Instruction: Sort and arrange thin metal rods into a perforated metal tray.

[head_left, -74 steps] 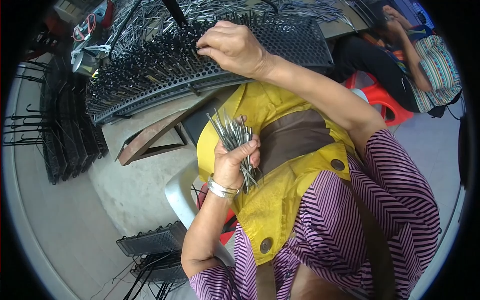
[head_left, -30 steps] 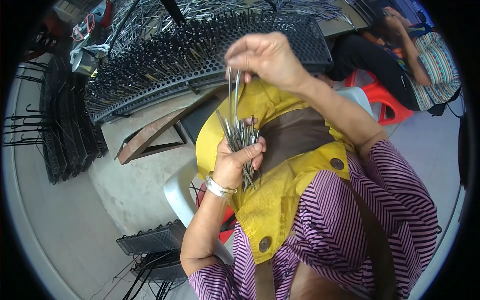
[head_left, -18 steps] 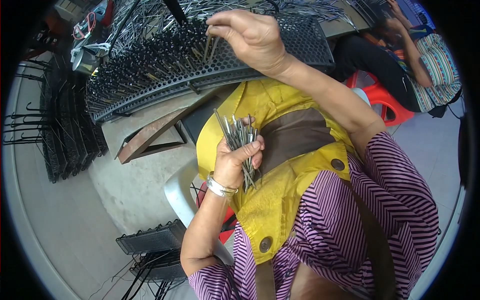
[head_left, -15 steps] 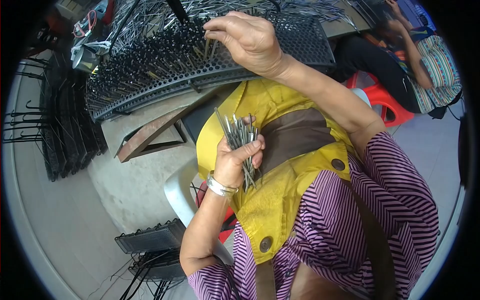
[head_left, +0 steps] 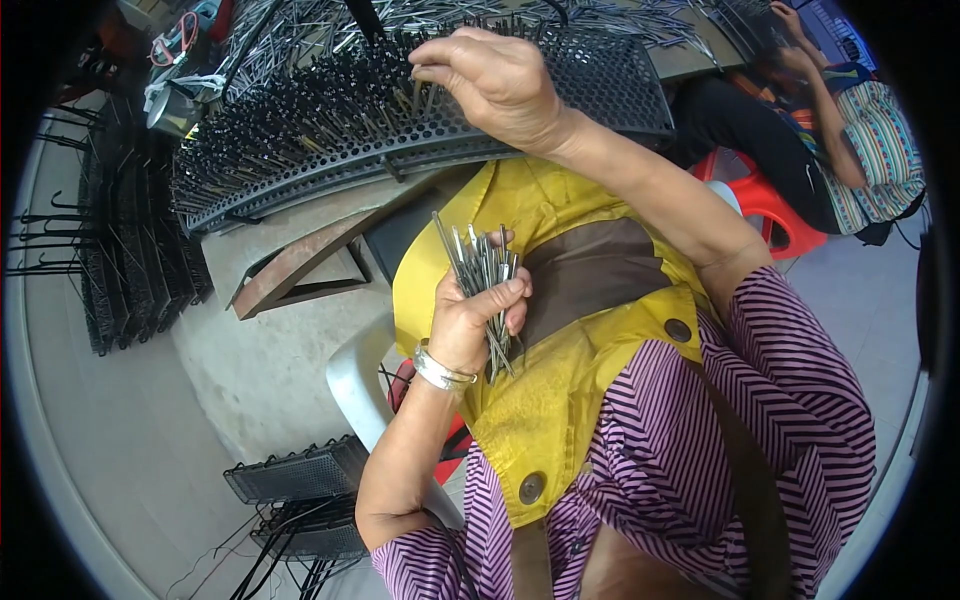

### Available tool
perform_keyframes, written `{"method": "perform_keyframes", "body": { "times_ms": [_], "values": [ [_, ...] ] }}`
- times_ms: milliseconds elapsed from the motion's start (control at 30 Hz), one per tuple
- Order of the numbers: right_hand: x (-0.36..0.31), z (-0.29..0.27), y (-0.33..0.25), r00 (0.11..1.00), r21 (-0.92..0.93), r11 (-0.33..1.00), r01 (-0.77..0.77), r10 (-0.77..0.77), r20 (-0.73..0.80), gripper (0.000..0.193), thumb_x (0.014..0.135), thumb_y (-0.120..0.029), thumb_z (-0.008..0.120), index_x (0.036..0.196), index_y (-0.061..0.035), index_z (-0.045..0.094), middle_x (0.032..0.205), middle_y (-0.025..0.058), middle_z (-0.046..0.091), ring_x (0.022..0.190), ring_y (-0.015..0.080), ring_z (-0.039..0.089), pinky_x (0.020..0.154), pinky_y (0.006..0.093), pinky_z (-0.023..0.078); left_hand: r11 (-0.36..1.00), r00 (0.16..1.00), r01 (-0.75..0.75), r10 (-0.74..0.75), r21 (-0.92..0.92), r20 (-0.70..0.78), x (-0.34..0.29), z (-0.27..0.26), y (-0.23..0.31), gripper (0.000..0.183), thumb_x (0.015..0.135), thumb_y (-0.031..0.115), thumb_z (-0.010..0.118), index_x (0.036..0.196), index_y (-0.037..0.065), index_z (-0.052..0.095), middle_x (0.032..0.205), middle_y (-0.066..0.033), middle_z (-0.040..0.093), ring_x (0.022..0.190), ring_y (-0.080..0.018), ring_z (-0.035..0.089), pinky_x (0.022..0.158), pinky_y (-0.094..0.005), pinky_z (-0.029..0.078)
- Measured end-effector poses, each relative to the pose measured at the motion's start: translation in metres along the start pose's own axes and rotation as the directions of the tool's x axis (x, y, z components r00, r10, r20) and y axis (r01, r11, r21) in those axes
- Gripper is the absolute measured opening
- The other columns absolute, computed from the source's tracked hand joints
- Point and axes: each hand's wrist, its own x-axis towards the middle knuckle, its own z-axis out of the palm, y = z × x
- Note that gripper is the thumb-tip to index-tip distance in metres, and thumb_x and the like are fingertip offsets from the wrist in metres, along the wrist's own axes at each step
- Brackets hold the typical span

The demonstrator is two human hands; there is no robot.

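Observation:
My left hand (head_left: 467,325), with a bangle at the wrist, is closed around a bundle of thin metal rods (head_left: 487,262) in front of the yellow apron (head_left: 440,255). The rods point up and away, their lower ends fanning out below the fist. Over a black perforated rack (head_left: 600,85), my right hand (head_left: 497,88) is closed in a pinch, fingertips pointing left; whatever is between them is too small to make out. Many dark rods (head_left: 300,130) stand upright in the rack's holes, on its left and middle. Bare holes show at its right end.
Loose metal rods (head_left: 650,25) lie heaped on the table behind the rack. A metal cup (head_left: 172,110) is at the far left. Black racks with hooks (head_left: 140,250) stand at left, more racks (head_left: 300,475) lower down. Another person (head_left: 870,140) sits at right near a red stool (head_left: 765,210).
The view has shifted very slightly. Both hands keep almost the same place and grip, the left still around its rods, the right still over the rack.

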Motion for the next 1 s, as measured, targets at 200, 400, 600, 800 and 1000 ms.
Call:
{"method": "perform_keyframes", "body": {
  "times_ms": [200, 400, 600, 800, 1000],
  "values": [
    [-0.009, 0.011, 0.004, 0.987, -0.034, 0.999, -0.003, 0.009, 0.163, 0.014, 0.066, 0.001, 0.063, 0.079, 0.0001, 0.058, 0.065, 0.0084, 0.057, 0.060, 0.0213, 0.056, 0.052, 0.0285, 0.045, 1.000, 1.000, -0.002, 0.002, -0.002, 0.008, 0.001, -0.001, -0.001, 0.052, 0.071, -0.001, 0.061, 0.118, 0.007, 0.039, 0.076, -0.0117, 0.053, 0.047, -0.0142, 0.046, 0.043, -0.0255, 0.037],
    [0.001, 0.014, 0.009, 0.928, -0.137, 0.990, -0.040, 0.088, 0.362, 0.013, 0.069, -0.007, 0.063, 0.080, -0.0010, 0.059, 0.070, 0.0086, 0.060, 0.067, 0.0221, 0.059, 0.059, 0.0305, 0.048, 1.000, 1.000, -0.006, 0.006, 0.006, 0.010, 0.000, 0.000, 0.000, 0.051, 0.072, 0.000, 0.060, 0.118, 0.007, 0.038, 0.076, -0.0115, 0.053, 0.048, -0.0143, 0.046, 0.044, -0.0258, 0.037],
    [0.000, 0.011, 0.008, 0.935, -0.125, 0.989, -0.079, 0.117, 0.335, 0.014, 0.069, -0.008, 0.063, 0.081, -0.0005, 0.059, 0.077, 0.0098, 0.061, 0.071, 0.0233, 0.060, 0.063, 0.0304, 0.049, 1.000, 1.000, -0.007, 0.007, -0.025, 0.000, 0.000, 0.002, 0.001, 0.049, 0.072, -0.002, 0.059, 0.116, 0.005, 0.040, 0.075, -0.0115, 0.054, 0.047, -0.0140, 0.045, 0.043, -0.0244, 0.037],
    [-0.003, 0.012, 0.009, 0.972, -0.086, 0.996, -0.025, 0.044, 0.231, 0.017, 0.069, -0.008, 0.064, 0.083, -0.0001, 0.058, 0.076, 0.0098, 0.061, 0.069, 0.0220, 0.060, 0.060, 0.0285, 0.049, 0.999, 1.000, -0.014, 0.014, -0.037, 0.008, 0.000, 0.003, 0.000, 0.046, 0.072, -0.005, 0.058, 0.115, 0.004, 0.041, 0.073, -0.0115, 0.055, 0.046, -0.0136, 0.046, 0.043, -0.0227, 0.037],
    [-0.004, 0.013, 0.010, 0.982, -0.015, 0.995, -0.096, 0.097, 0.162, 0.015, 0.067, -0.007, 0.066, 0.078, -0.0001, 0.058, 0.074, 0.0088, 0.060, 0.065, 0.0203, 0.060, 0.056, 0.0266, 0.048, 1.000, 1.000, 0.002, -0.002, -0.006, 0.015, 0.000, 0.002, 0.001, 0.049, 0.072, -0.003, 0.060, 0.116, 0.006, 0.039, 0.074, -0.0113, 0.054, 0.047, -0.0138, 0.045, 0.043, -0.0243, 0.037]
  ]
}}
